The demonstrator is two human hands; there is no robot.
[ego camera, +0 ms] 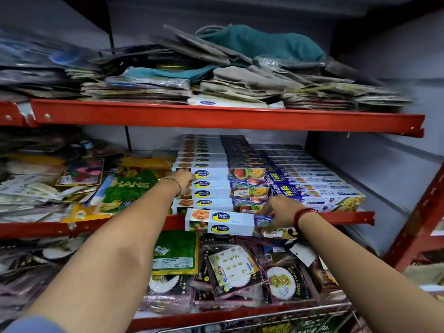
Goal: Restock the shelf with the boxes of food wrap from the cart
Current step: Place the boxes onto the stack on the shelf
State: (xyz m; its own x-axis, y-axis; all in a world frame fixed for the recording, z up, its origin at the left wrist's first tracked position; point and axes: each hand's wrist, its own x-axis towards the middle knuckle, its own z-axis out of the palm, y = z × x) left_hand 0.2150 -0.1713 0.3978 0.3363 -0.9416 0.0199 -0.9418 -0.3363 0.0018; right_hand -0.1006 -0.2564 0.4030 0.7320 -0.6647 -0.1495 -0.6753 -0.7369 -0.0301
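At the left end of the middle shelf (153, 223), loose flat packets (48, 188) lie heaped, with a green "HANS" packet (129, 186) just beside the stacked boxes. The left hand (183, 181) reaches over the shelf's red front edge and rests against the left end of the stack of food wrap boxes (216, 183), its fingers curled on the box ends; whether it actually grips one cannot be told. That stack of white "Healthy wrapp" boxes fills the middle of the shelf, running back to the rear wall. In front of the shelf's front edge, two food wrap boxes (225, 223) are held level, one on top of the other, partly covering the red lip. The right hand (280, 213) clasps their right end, fingers on top and thumb below. To the right, blue foil boxes (317, 188) marked "FREE" reach toward the shelf's right end. At the bottom edge, the wire rim of the cart (300, 313) shows.
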